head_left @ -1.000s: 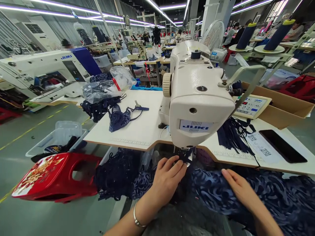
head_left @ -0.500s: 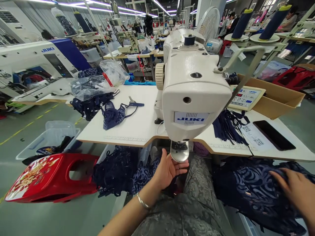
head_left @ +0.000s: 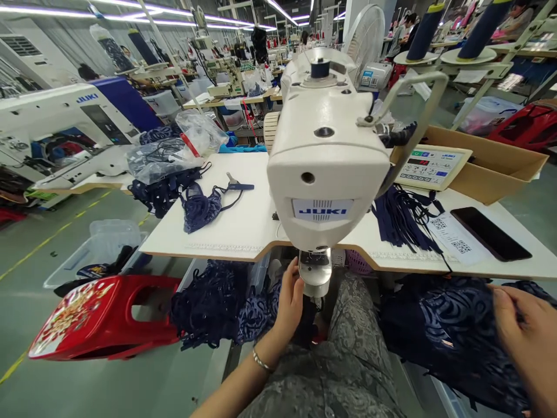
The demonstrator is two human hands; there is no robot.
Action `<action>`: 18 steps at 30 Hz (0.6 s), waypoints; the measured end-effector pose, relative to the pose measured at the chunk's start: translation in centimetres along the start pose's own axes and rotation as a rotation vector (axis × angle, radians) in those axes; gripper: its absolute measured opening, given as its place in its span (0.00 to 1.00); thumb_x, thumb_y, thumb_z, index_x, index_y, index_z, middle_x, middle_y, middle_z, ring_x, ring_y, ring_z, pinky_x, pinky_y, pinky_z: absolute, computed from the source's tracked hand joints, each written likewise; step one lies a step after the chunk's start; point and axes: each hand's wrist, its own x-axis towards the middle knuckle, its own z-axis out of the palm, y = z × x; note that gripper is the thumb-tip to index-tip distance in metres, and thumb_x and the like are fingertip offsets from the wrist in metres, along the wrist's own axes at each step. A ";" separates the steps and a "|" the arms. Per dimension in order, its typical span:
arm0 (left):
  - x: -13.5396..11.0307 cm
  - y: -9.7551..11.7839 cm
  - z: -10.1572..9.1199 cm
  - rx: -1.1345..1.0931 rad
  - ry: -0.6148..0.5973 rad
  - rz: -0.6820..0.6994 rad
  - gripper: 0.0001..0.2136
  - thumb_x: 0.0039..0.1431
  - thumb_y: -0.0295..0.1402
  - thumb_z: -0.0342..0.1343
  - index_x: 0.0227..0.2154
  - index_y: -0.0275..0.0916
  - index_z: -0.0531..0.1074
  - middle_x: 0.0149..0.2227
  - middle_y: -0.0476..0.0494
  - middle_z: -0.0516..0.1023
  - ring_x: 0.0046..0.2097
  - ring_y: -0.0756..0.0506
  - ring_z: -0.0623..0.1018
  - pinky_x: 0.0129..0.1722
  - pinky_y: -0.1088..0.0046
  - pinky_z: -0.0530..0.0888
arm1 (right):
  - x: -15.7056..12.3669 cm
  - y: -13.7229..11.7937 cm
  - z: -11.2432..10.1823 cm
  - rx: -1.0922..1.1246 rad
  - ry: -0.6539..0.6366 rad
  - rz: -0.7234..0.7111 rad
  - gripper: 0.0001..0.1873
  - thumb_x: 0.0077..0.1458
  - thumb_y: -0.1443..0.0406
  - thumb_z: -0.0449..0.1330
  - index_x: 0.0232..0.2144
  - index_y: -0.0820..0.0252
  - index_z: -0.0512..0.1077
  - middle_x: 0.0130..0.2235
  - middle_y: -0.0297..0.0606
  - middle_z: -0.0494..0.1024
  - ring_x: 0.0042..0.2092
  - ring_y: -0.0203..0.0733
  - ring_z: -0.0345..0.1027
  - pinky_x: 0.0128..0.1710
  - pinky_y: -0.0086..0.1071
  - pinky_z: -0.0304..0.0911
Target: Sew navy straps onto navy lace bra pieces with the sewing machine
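My left hand [head_left: 287,307], a bracelet on its wrist, is raised beside the shiny metal arm end [head_left: 315,273] under the head of the white JUKI sewing machine [head_left: 326,168]. Its fingers are stretched out and touch or nearly touch the metal; some are hidden behind it. A round metal part shows at the bottom of that arm end. At the right edge, my right hand [head_left: 528,337] is closed on a navy lace garment [head_left: 452,319] at the top of a pile below the table. Part of this hand is out of view.
On the white table [head_left: 243,232] lie a navy bra [head_left: 202,206], dark thread snips [head_left: 239,186], navy straps [head_left: 404,220] and a phone [head_left: 491,233]. A control panel [head_left: 430,165] stands behind the straps. Below left are more navy garments [head_left: 209,307] and a red stool [head_left: 108,316].
My left hand has turned from palm-up under the metal arm end to upright at its left side. The round metal part below now shows. My right hand has closed on the garment; the view has shifted slightly.
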 end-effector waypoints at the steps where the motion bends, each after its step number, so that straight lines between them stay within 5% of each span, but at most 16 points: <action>1: -0.1 0.0 -0.3 0.088 0.051 0.068 0.21 0.61 0.49 0.53 0.51 0.42 0.69 0.54 0.37 0.68 0.59 0.37 0.66 0.59 0.54 0.60 | -0.1 -1.6 0.2 0.059 -0.039 -0.041 0.15 0.61 0.56 0.47 0.40 0.52 0.71 0.42 0.50 0.78 0.44 0.61 0.72 0.44 0.49 0.67; 9: -0.4 1.3 1.3 0.554 0.143 0.365 0.10 0.59 0.36 0.56 0.41 0.39 0.71 0.44 0.35 0.72 0.54 0.34 0.67 0.56 0.45 0.56 | -3.0 -10.5 3.1 0.505 -0.254 -0.272 0.13 0.63 0.60 0.51 0.41 0.56 0.73 0.43 0.44 0.79 0.45 0.50 0.72 0.48 0.45 0.64; 14: 0.4 1.6 2.8 0.617 0.209 0.355 0.08 0.62 0.39 0.53 0.37 0.41 0.69 0.35 0.41 0.71 0.43 0.38 0.71 0.46 0.55 0.67 | -4.9 -12.6 3.1 0.616 -0.391 -0.238 0.13 0.65 0.60 0.49 0.42 0.56 0.73 0.43 0.42 0.78 0.46 0.47 0.71 0.48 0.42 0.64; 18: 1.4 1.7 3.6 0.582 0.195 0.303 0.10 0.63 0.40 0.52 0.42 0.41 0.68 0.40 0.41 0.74 0.45 0.40 0.73 0.45 0.62 0.69 | -5.4 -14.0 2.8 0.737 -0.465 -0.207 0.13 0.65 0.60 0.50 0.40 0.55 0.73 0.42 0.42 0.78 0.45 0.47 0.70 0.47 0.42 0.63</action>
